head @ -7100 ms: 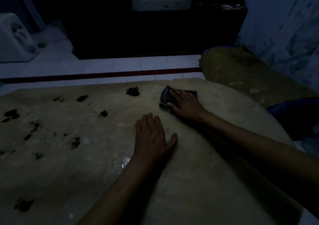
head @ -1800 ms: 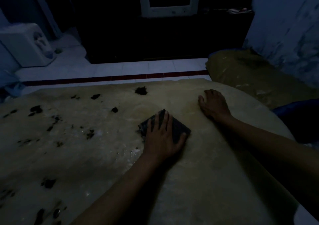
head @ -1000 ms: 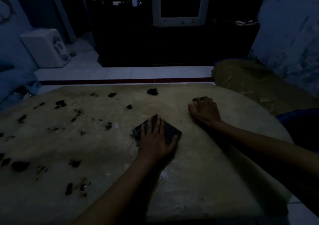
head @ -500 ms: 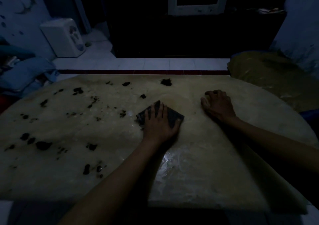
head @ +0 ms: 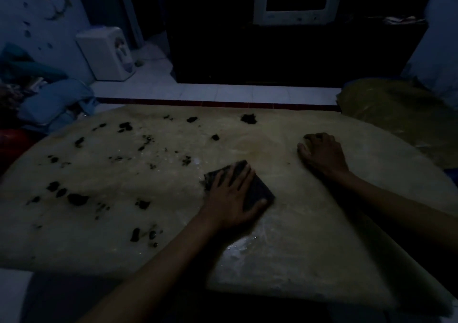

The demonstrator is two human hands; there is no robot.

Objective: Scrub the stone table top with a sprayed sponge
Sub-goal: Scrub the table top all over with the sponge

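Fingers of left hand (head: 233,196) flat, pressing dark square sponge (head: 257,191); right hand (head: 322,154) curled, empty, on table (head: 309,248).

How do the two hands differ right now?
The left hand lies flat, fingers spread, pressing the sponge; the right hand has curled fingers and holds nothing. The left is nearer the dark spots; the right is on cleaner stone. Both rest on the table top.
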